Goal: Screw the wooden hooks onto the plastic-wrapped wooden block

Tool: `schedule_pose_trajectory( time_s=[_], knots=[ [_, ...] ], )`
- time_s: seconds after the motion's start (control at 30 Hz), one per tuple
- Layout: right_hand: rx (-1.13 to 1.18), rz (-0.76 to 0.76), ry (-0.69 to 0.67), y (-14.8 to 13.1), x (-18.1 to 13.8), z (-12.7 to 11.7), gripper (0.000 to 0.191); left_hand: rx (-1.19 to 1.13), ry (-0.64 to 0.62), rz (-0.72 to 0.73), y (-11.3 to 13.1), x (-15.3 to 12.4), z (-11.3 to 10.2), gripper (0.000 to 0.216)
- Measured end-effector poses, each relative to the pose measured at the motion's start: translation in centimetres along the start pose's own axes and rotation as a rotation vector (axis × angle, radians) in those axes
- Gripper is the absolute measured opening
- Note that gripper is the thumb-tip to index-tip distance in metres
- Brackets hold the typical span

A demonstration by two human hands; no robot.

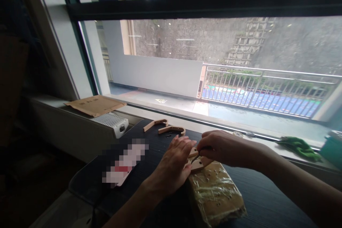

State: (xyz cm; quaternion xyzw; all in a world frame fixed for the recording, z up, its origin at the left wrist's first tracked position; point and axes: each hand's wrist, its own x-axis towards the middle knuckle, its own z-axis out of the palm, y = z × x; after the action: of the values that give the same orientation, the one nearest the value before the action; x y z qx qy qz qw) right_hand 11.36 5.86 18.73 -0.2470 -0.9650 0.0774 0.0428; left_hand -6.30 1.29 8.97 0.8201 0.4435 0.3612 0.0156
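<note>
Left hand (175, 160) braces a wooden piece (196, 166); right hand (217, 146) pinches a thin tool (196, 157).
Two curved strips (172, 129) lie on the table (157, 151), probably parked within reach; left fingers sit close together, their grip unclear, likely stopping the piece sliding on the wrapped block (219, 194), which raises it toward the tool.

Dark table (267, 196), black-framed window (203, 0), metal railing (261, 87) outside, stained grey wall (203, 39) (in daylight) beyond

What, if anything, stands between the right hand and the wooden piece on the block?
Nothing visible: the right hand holds a thin dark tool slanting down to the wooden piece; the left hand is at the piece's left side, not between them.
</note>
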Motion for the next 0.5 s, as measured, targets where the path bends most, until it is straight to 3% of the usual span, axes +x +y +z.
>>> schedule_pose_trajectory(
  time_s=[0.17,0.3,0.4,0.5],
  knots=[
    [0.003,-0.026,-0.021,-0.2,0.4,-0.3,0.021,-0.082,0.277,-0.252,0.2,-2.8,-0.2,0.040],
    [-0.015,-0.026,-0.060,-0.1,0.8,-0.5,0.023,-0.371,0.176,-0.494,-0.4,-4.3,1.7,0.036],
    [-0.033,-0.028,-0.075,0.0,1.0,-0.5,0.023,-0.595,0.115,-0.528,-1.0,-4.1,3.2,0.030],
    [-0.058,-0.025,-0.080,0.2,0.9,-0.5,0.023,-0.677,0.100,-0.507,-1.7,-3.2,3.8,0.025]
  ],
)
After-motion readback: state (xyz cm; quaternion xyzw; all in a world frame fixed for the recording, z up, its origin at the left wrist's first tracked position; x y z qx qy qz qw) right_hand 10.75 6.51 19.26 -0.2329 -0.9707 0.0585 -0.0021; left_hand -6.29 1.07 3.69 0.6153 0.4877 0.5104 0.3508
